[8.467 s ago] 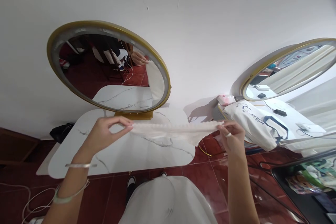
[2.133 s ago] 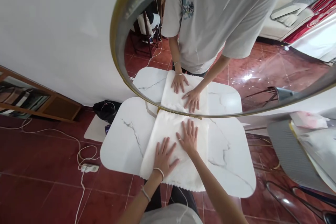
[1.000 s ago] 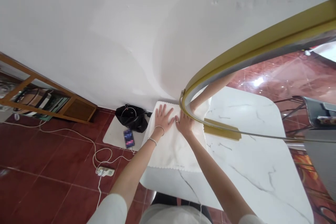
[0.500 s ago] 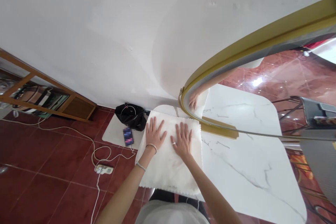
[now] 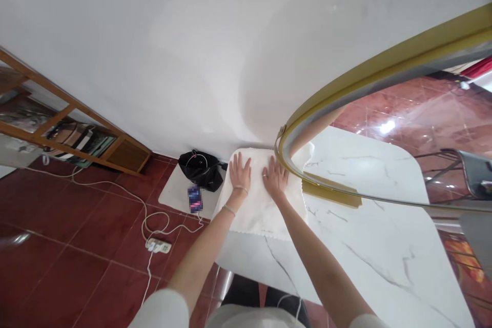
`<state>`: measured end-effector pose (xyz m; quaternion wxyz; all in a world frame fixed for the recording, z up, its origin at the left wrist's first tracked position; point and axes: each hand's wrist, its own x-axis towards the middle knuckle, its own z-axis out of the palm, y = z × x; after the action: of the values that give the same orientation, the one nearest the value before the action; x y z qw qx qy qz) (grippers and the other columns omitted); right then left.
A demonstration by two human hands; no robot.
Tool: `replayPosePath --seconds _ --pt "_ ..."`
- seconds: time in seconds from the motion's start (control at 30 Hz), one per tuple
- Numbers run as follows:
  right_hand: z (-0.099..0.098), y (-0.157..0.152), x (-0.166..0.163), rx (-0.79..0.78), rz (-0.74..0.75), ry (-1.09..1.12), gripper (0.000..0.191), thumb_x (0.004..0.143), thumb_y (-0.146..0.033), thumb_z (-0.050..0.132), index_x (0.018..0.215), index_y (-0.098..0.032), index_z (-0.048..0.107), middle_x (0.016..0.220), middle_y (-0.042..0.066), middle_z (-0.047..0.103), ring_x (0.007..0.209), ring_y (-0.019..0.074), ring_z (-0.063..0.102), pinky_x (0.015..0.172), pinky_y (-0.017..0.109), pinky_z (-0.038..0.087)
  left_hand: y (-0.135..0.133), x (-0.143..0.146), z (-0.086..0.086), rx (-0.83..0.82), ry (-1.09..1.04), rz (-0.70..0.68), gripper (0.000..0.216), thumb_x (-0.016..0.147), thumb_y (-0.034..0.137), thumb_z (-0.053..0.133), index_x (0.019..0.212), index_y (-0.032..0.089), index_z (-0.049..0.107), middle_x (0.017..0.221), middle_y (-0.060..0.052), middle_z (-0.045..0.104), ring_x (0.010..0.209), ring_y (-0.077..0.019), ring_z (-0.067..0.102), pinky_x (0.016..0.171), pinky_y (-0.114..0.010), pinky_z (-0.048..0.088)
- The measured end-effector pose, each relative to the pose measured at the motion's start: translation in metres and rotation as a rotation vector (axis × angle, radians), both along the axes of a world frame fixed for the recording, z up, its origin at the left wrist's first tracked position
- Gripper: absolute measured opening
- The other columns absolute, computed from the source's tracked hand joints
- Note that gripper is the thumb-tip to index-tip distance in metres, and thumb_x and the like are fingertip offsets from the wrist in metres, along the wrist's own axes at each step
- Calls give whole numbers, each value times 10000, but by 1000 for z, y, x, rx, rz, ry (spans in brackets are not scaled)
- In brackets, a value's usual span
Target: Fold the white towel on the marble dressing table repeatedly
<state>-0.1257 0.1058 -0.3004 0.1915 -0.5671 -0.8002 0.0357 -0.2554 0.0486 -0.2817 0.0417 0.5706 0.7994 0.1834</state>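
Observation:
A white cloth (image 5: 265, 210) with scalloped edges lies flat on the far left corner of a white marble-look table (image 5: 369, 246). My left hand (image 5: 240, 170) rests palm down on the cloth's far edge, fingers stretched out, with bracelets on the wrist. My right hand (image 5: 275, 177) lies flat beside it with fingers spread and a ring on one finger, close to the gold frame of a round mirror (image 5: 346, 93) that stands on the table.
A black bag (image 5: 200, 166) and a phone (image 5: 195, 199) on a cable sit on the red tiled floor left of the table. A power strip (image 5: 159, 246) with white cords lies nearby. A wooden shelf (image 5: 73, 128) runs along the white wall.
Both hands have slid forward over the cloth to its far edge, and the cloth has shifted toward the wall. Earlier the cloth was held stretched in the air, then laid down.

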Motion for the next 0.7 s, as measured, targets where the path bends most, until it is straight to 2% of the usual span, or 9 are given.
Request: replayPosePath --seconds 0.1,0.2,0.27,0.33,0.43,0.53,0.63,0.7 --pt "3 -16 -3 50 44 68 405 955 -281 315 1173 -91 599 1179 208 577 1131 325 448 961 495 333 -43 5 -8 0 24 38 497 948 355 383 1428 230 401 1548 -117 291 1443 -284 216 1143 -540 223" --pt "6 -41 -12 53 138 88 316 945 -248 357 1060 -147 633 1057 137 615 1011 256 493 910 414 391 -83 -3 -15 9 63 44 547 941 397 395 1459 227 344 1564 -131 237 1445 -307 197 1127 -563 241" --pt "8 -65 -16 54 192 98 309 931 -278 404 1126 -154 610 1136 130 598 1082 253 479 944 408 392 -106 -11 -17 22 69 63 537 947 390 384 1457 225 350 1563 -134 242 1437 -309 226 1107 -536 300" --pt "10 -97 -11 29 279 96 397 921 -327 435 1253 -145 549 1319 150 515 1255 281 395 1031 448 344 -129 -14 -17 51 78 90 546 949 381 387 1470 231 321 1563 -133 244 1426 -307 258 1084 -504 352" --pt "11 -156 20 -66 510 37 583 924 -403 439 1465 -218 325 1548 121 264 1428 309 189 1118 533 221 -171 -4 -18 102 120 119 605 947 346 394 1506 276 175 1593 -104 147 1433 -310 237 1090 -518 345" --pt "12 -208 68 -199 640 -18 681 918 -479 440 1516 -310 162 1594 69 127 1450 337 126 1128 615 131 -213 21 -20 121 141 118 656 938 308 392 1511 314 73 1607 -67 48 1447 -322 182 1111 -571 289" --pt "12 -229 112 -281 674 -32 711 905 -525 454 1512 -363 120 1591 36 104 1446 341 154 1139 628 82 -231 51 -24 126 131 79 690 920 288 408 1509 327 50 1607 -57 29 1450 -331 162 1114 -599 266" --pt "13 -223 133 -289 626 -37 709 898 -547 466 1504 -387 132 1584 24 128 1438 337 191 1145 626 60 -221 70 -25 134 122 40 705 912 280 421 1508 321 48 1605 -68 31 1448 -338 161 1109 -607 266"
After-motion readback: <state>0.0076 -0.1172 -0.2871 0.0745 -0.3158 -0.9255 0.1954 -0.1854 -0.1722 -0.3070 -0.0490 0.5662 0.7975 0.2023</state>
